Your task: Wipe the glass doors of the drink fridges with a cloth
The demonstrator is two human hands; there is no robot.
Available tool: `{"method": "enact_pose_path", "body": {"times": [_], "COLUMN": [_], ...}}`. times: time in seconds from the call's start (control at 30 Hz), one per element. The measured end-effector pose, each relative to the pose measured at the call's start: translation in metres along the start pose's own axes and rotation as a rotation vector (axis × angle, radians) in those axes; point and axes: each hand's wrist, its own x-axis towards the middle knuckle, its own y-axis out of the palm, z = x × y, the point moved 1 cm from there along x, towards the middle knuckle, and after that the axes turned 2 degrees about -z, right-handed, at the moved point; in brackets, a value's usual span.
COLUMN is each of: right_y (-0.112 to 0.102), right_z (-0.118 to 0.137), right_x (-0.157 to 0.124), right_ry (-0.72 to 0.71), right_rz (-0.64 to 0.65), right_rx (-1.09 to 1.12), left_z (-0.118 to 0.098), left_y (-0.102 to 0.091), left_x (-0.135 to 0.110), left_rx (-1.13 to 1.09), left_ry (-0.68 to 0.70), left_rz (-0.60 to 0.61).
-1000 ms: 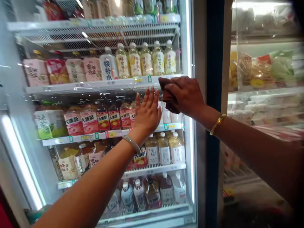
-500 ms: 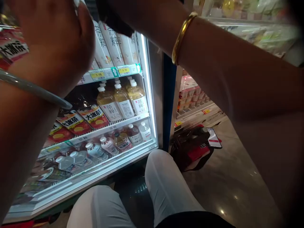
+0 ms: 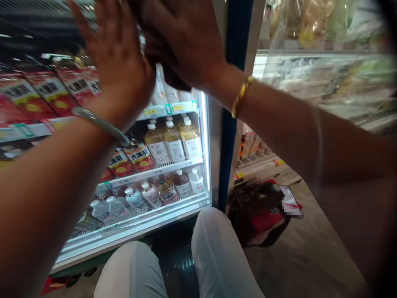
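My left hand (image 3: 119, 58), with a grey bangle at its wrist, is raised before the drinks cooler (image 3: 211, 178). Its fingers stretch upward, and its thumb side meets or overlaps my right hand (image 3: 189, 41). That hand, above a gold bracelet (image 3: 243, 97), is bent round something dark (image 3: 176, 78) whose kind I cannot make out. Blur and shadow hide most of its fingers. Behind both hands stand shelves of red drink cartons (image 3: 46, 93), and lower down several tea bottles (image 3: 175, 142) with white caps.
Small bottles (image 3: 150, 194) fill the bottom shelf. My knees (image 3: 214, 236) are close to the cooler's lower edge. On the floor at right sits a dark and red bag (image 3: 260, 219) with a phone (image 3: 290, 198) on it. Packaged goods (image 3: 310, 78) line another shelf beyond.
Both hands now show further down and to the right in view, close together. More of the cooler's left side shows, as the view has shifted.
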Motion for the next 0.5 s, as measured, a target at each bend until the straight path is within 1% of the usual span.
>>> {"method": "enact_pose_path", "body": {"times": [0.03,0.07,0.1,0.13,0.2,0.23,0.3,0.33,0.37,0.43,0.5], "right_y": [-0.004,-0.005,-0.005,-0.002,0.006,0.009,0.013,0.013,0.012,0.008,0.004], "right_z": [0.004,0.007,0.007,0.005,-0.006,-0.013,-0.021,-0.020,-0.017,-0.003,0.010], "right_x": [-0.004,-0.007,-0.010,-0.012,-0.011,-0.010,-0.008,-0.009,-0.012,-0.022,-0.033], "right_ry": [0.048,0.050,0.025,0.035,0.105,0.183,0.335,0.387,0.400,0.297,0.129], "right_rz": [0.021,0.024,0.033,0.060,0.015,-0.005,-0.051,-0.071,-0.088,-0.105,-0.112], "right_rx": [0.138,0.242,0.319,0.370,0.368,0.377,0.386,0.385,0.378,0.379,0.386], "left_z": [-0.005,-0.010,-0.014,-0.016,-0.019,-0.019,-0.020,-0.021,-0.022,-0.026,-0.030], "left_y": [-0.003,-0.006,-0.009,-0.011,-0.017,-0.020,-0.026,-0.028,-0.030,-0.031,-0.030], "left_x": [0.001,0.000,-0.001,-0.004,-0.010,-0.012,-0.016,-0.018,-0.020,-0.023,-0.028], "left_rx": [-0.070,-0.139,-0.212,-0.285,-0.389,-0.405,-0.390,-0.379,-0.366,-0.344,-0.329], "left_ry": [-0.115,-0.179,-0.202,-0.195,-0.188,-0.187,-0.201,-0.207,-0.210,-0.201,-0.182], "left_rz": [0.052,0.111,0.139,0.136,0.071,0.052,0.069,0.083,0.095,0.107,0.102]}}
